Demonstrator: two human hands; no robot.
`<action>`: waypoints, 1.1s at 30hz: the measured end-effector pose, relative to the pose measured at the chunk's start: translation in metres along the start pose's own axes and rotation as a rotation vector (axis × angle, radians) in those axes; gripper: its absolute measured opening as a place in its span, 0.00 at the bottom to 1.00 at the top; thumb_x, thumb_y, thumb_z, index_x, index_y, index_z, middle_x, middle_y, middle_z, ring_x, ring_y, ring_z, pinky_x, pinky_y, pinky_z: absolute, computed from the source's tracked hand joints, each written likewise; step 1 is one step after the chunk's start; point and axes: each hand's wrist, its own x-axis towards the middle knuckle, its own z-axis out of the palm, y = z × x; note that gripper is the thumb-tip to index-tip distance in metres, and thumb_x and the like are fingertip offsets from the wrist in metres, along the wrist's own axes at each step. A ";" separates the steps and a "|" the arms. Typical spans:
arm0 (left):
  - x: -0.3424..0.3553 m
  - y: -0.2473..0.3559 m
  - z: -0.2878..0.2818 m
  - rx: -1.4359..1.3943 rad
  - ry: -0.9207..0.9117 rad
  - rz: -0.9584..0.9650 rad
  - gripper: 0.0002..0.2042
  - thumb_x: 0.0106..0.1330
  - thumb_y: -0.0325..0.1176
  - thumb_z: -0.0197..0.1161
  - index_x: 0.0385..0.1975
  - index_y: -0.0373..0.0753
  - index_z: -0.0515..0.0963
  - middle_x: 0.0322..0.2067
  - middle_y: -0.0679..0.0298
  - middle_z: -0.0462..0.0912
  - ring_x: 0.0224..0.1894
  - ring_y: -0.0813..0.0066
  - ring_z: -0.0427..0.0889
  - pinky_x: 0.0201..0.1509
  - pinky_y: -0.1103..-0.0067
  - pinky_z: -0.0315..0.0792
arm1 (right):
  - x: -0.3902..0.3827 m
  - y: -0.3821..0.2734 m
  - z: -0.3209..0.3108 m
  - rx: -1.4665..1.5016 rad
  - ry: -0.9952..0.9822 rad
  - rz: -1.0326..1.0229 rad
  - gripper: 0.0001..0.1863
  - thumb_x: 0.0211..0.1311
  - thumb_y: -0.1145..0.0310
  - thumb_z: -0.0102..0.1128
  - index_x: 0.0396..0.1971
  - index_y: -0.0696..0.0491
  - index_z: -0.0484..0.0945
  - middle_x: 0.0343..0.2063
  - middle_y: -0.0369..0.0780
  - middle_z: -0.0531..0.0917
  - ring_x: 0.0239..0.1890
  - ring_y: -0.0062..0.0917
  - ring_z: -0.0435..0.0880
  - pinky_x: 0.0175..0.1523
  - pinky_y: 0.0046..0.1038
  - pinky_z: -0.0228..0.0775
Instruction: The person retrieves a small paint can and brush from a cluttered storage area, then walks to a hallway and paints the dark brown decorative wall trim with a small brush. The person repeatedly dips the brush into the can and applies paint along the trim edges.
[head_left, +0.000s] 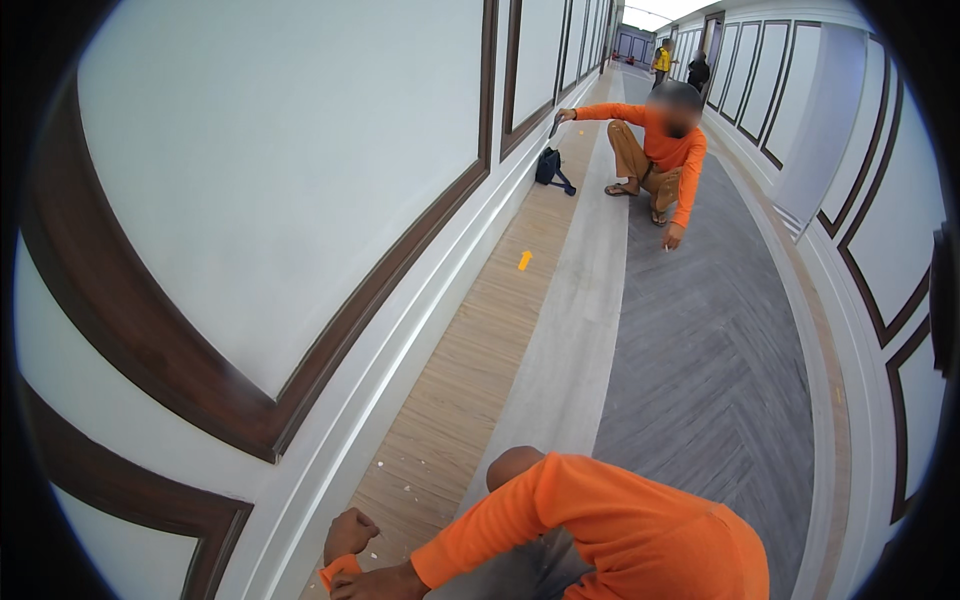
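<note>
Low beside the white baseboard [352, 455], my left hand [350, 531] is closed with its fingers curled. Whether anything is inside it is hidden. My right hand [378, 584] reaches across to the left forearm, its fingers closed over the orange sleeve cuff [340, 569] at the left wrist. The lower edge of the picture cuts off part of this hand. Small white chips [407, 488] lie scattered on the wood-look floor strip [450, 420] just beyond my hands.
Ahead, a co-worker in orange [665, 150] squats, one hand at the wall with a dark tool [556, 124], the other near the floor. A dark bag [549, 167] stands by the baseboard. An orange arrow marker [525, 260] lies nearer. Two people [662, 62] are farther off.
</note>
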 end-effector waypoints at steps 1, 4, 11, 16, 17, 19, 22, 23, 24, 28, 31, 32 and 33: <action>0.003 -0.005 0.001 -0.016 0.004 -0.001 0.11 0.50 0.34 0.74 0.30 0.36 0.82 0.29 0.59 0.87 0.32 0.69 0.85 0.39 0.74 0.77 | 0.001 0.000 -0.001 0.010 -0.028 0.012 0.20 0.72 0.47 0.54 0.40 0.50 0.79 0.38 0.39 0.82 0.42 0.33 0.78 0.54 0.41 0.63; 0.006 -0.004 0.004 0.013 0.012 0.014 0.11 0.50 0.33 0.73 0.30 0.36 0.81 0.29 0.60 0.87 0.32 0.69 0.85 0.40 0.74 0.77 | 0.001 -0.002 -0.004 0.028 -0.065 0.043 0.19 0.71 0.48 0.55 0.42 0.51 0.78 0.41 0.41 0.81 0.44 0.34 0.78 0.55 0.41 0.64; 0.009 -0.010 0.007 -0.017 -0.026 0.021 0.14 0.50 0.38 0.75 0.31 0.36 0.82 0.32 0.54 0.87 0.39 0.56 0.86 0.46 0.67 0.78 | 0.001 -0.001 -0.006 0.017 -0.078 0.041 0.25 0.63 0.42 0.62 0.45 0.49 0.77 0.42 0.41 0.80 0.49 0.36 0.77 0.55 0.40 0.67; 0.008 -0.017 0.007 -0.010 -0.004 0.009 0.14 0.49 0.37 0.75 0.29 0.36 0.82 0.31 0.54 0.87 0.38 0.57 0.86 0.44 0.68 0.78 | 0.004 0.004 -0.008 0.005 -0.148 0.034 0.28 0.60 0.41 0.64 0.48 0.49 0.75 0.45 0.41 0.79 0.51 0.37 0.76 0.57 0.42 0.65; 0.006 -0.016 0.005 -0.008 0.000 0.007 0.14 0.49 0.37 0.75 0.29 0.36 0.82 0.31 0.54 0.87 0.38 0.57 0.86 0.44 0.68 0.78 | 0.004 0.004 -0.008 0.003 -0.156 0.032 0.29 0.59 0.41 0.64 0.49 0.49 0.75 0.45 0.41 0.79 0.51 0.37 0.76 0.57 0.43 0.64; 0.004 -0.015 0.003 -0.023 -0.002 -0.004 0.14 0.49 0.38 0.76 0.29 0.36 0.82 0.31 0.54 0.87 0.37 0.58 0.86 0.44 0.68 0.78 | 0.005 0.005 -0.009 -0.004 -0.170 0.026 0.29 0.59 0.41 0.64 0.50 0.49 0.74 0.46 0.41 0.79 0.52 0.37 0.76 0.57 0.43 0.64; 0.006 -0.015 0.004 -0.012 -0.008 -0.005 0.14 0.49 0.38 0.76 0.29 0.36 0.82 0.31 0.54 0.87 0.37 0.58 0.86 0.44 0.68 0.78 | 0.005 0.007 -0.009 -0.012 -0.184 0.021 0.30 0.59 0.41 0.65 0.51 0.48 0.73 0.47 0.41 0.78 0.53 0.37 0.76 0.58 0.44 0.63; 0.007 -0.016 0.005 -0.002 -0.011 -0.002 0.14 0.49 0.38 0.76 0.29 0.36 0.82 0.31 0.54 0.87 0.37 0.58 0.86 0.44 0.68 0.78 | 0.004 0.007 -0.009 -0.014 -0.187 0.021 0.31 0.58 0.41 0.65 0.52 0.48 0.73 0.47 0.41 0.78 0.53 0.37 0.75 0.58 0.44 0.63; 0.007 -0.015 0.006 -0.008 -0.016 0.000 0.14 0.49 0.38 0.76 0.29 0.36 0.82 0.31 0.54 0.87 0.37 0.58 0.86 0.44 0.68 0.78 | 0.003 0.007 -0.009 -0.012 -0.193 0.021 0.31 0.58 0.41 0.65 0.52 0.48 0.73 0.48 0.41 0.78 0.53 0.37 0.75 0.58 0.45 0.62; 0.013 -0.018 0.011 0.012 -0.005 0.040 0.12 0.50 0.33 0.74 0.30 0.35 0.81 0.28 0.58 0.86 0.31 0.66 0.85 0.38 0.72 0.77 | 0.002 0.008 -0.009 -0.016 -0.202 0.012 0.33 0.57 0.41 0.65 0.54 0.48 0.72 0.49 0.41 0.77 0.54 0.38 0.75 0.59 0.46 0.61; 0.017 -0.019 0.013 0.026 -0.002 0.049 0.11 0.50 0.32 0.73 0.31 0.35 0.80 0.27 0.60 0.86 0.28 0.71 0.84 0.36 0.74 0.77 | 0.000 0.009 -0.013 -0.021 -0.208 -0.001 0.34 0.57 0.41 0.65 0.55 0.48 0.71 0.51 0.41 0.77 0.55 0.38 0.74 0.60 0.47 0.60; 0.017 -0.019 0.013 0.026 -0.006 0.043 0.11 0.50 0.32 0.73 0.31 0.35 0.80 0.27 0.60 0.86 0.28 0.71 0.84 0.36 0.74 0.77 | 0.001 0.009 -0.014 -0.021 -0.209 -0.008 0.34 0.57 0.41 0.66 0.56 0.48 0.71 0.51 0.41 0.77 0.55 0.38 0.74 0.60 0.47 0.60; 0.016 -0.016 0.013 0.032 -0.011 0.040 0.11 0.50 0.32 0.73 0.31 0.35 0.80 0.28 0.60 0.86 0.29 0.71 0.84 0.36 0.74 0.77 | 0.000 0.009 -0.015 -0.023 -0.212 -0.013 0.35 0.57 0.41 0.66 0.56 0.48 0.70 0.51 0.41 0.77 0.56 0.38 0.74 0.60 0.47 0.60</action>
